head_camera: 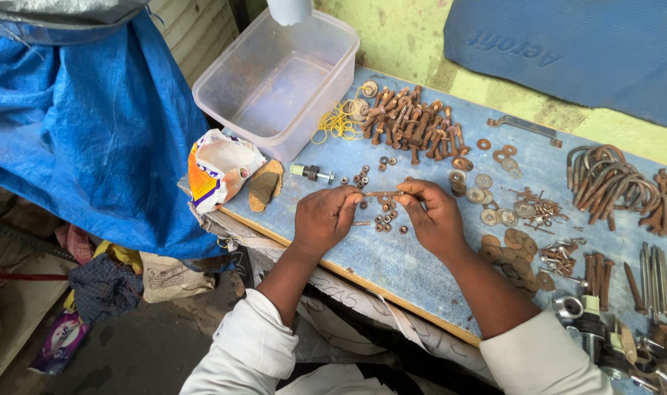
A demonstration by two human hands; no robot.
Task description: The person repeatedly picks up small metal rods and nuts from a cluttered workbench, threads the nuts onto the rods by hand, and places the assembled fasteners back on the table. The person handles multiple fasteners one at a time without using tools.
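Both hands — left hand [325, 217], right hand [434, 213] — pinch one rusty bolt [382, 194] above loose nuts [383, 219].

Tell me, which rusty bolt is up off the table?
The rusty bolt pinched between the left hand and right hand. The pile of bolts just lies on the blue board.

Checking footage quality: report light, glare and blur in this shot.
Head view: even daylight, soft shadows, no harsh glare; left hand, right hand and rusty bolt between them are sharp; wide-angle bending at the edges; blue tarp well exposed.
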